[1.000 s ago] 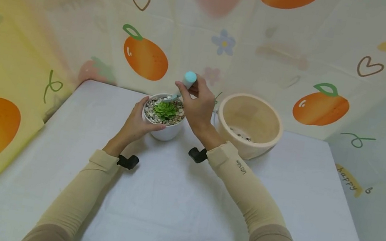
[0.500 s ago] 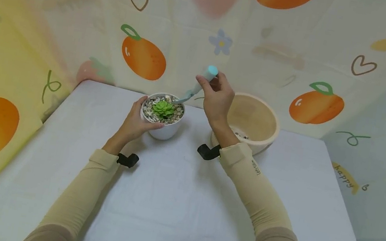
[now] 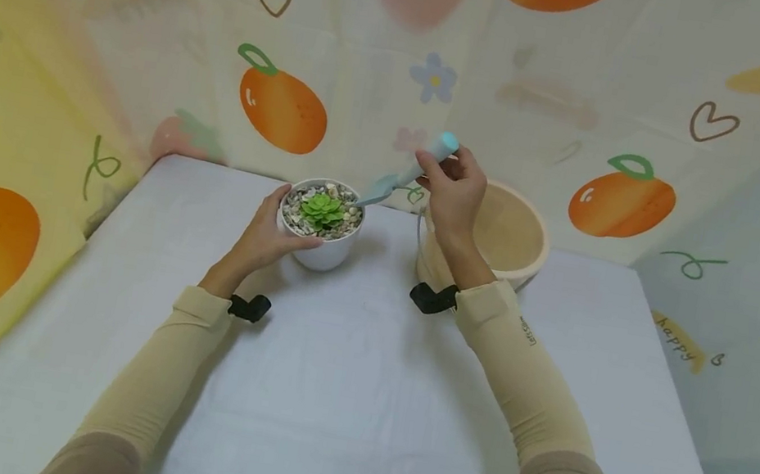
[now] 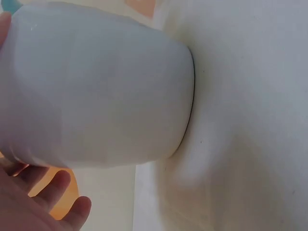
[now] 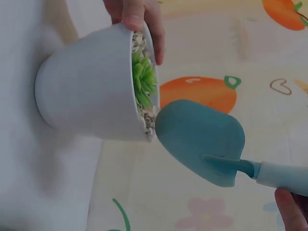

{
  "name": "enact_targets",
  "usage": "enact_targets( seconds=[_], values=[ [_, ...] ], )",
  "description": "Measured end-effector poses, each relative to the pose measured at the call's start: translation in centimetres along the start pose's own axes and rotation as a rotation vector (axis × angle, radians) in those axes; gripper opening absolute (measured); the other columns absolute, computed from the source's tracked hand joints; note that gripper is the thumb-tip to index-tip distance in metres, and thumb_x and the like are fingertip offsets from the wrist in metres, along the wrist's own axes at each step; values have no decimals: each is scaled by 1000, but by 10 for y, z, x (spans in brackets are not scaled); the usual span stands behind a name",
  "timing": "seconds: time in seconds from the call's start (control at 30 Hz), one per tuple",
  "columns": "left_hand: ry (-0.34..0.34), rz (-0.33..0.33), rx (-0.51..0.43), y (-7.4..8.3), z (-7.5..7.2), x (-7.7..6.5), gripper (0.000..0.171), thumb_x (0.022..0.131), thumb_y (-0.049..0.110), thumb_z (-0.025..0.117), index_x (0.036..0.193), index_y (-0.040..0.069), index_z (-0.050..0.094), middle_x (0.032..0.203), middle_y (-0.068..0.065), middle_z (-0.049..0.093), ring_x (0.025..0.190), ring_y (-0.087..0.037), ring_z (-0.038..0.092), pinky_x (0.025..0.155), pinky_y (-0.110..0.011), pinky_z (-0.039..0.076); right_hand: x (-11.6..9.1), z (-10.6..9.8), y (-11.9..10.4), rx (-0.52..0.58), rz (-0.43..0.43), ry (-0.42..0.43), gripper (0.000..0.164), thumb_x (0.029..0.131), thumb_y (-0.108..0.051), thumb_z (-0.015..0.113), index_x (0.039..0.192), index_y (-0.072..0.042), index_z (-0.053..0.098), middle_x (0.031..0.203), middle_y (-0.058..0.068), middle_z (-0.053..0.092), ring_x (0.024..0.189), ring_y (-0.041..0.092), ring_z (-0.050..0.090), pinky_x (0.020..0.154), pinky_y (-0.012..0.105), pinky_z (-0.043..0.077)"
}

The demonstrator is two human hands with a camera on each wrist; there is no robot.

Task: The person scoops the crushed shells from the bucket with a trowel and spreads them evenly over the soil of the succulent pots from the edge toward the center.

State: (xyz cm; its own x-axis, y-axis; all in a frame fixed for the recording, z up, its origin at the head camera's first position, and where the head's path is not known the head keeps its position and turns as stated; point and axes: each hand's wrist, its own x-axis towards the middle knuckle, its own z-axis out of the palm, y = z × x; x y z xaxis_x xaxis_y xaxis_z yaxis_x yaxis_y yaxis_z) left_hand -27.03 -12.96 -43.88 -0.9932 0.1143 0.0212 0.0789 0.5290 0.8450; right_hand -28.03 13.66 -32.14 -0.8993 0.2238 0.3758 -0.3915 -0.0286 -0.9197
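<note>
A small white flowerpot (image 3: pixel 321 254) stands on the table, filled with pebbles (image 3: pixel 294 217) around a green succulent (image 3: pixel 323 211). My left hand (image 3: pixel 266 234) grips the pot at its left side, thumb along the front and fingers at the rim. With my right hand (image 3: pixel 456 199) I hold a light blue trowel (image 5: pixel 202 139) by its handle (image 3: pixel 430 158). The blade slants down to the left, its tip right at the pot's right rim. In the right wrist view the back of the blade faces the camera. The left wrist view shows the pot's smooth wall (image 4: pixel 101 86) and its base on the table.
A larger beige planter (image 3: pixel 511 233) stands to the right of the pot, partly hidden behind my right hand and wrist. A white cloth covers the table (image 3: pixel 340 396). Behind it hangs a backdrop (image 3: pixel 380 46) printed with oranges.
My right hand has moved right with the trowel, drawing the blade from over the pebbles to the pot's right rim. My left hand stays on the pot.
</note>
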Motion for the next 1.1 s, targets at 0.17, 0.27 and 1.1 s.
enact_targets(
  seconds=[0.17, 0.27, 1.1],
  values=[
    [-15, 8, -40, -3, -3, 0, 117, 72, 41, 85, 156, 10, 10, 161, -17, 18, 148, -34, 19, 119, -58, 20, 1, -9, -2, 32, 19, 20, 25, 84, -7, 74, 106, 3, 68, 78, -4, 69, 74, 13, 70, 70, 30, 60],
    [-22, 6, -80, -5, -3, 0, 117, 72, 39, 85, 156, 10, 10, 160, -15, 19, 149, -32, 19, 119, -56, 20, 1, -17, -5, 49, 41, 36, 25, 84, -7, 74, 107, 0, 69, 83, 0, 71, 84, 24, 71, 71, 31, 61],
    [-28, 10, -122, -5, -1, -2, 113, 75, 36, 84, 156, 11, 9, 161, -15, 18, 146, -34, 24, 117, -55, 27, 6, -74, -28, 272, 161, 179, 10, 85, 1, 70, 95, -3, 70, 83, 8, 68, 71, 19, 71, 70, 33, 61]
  ],
)
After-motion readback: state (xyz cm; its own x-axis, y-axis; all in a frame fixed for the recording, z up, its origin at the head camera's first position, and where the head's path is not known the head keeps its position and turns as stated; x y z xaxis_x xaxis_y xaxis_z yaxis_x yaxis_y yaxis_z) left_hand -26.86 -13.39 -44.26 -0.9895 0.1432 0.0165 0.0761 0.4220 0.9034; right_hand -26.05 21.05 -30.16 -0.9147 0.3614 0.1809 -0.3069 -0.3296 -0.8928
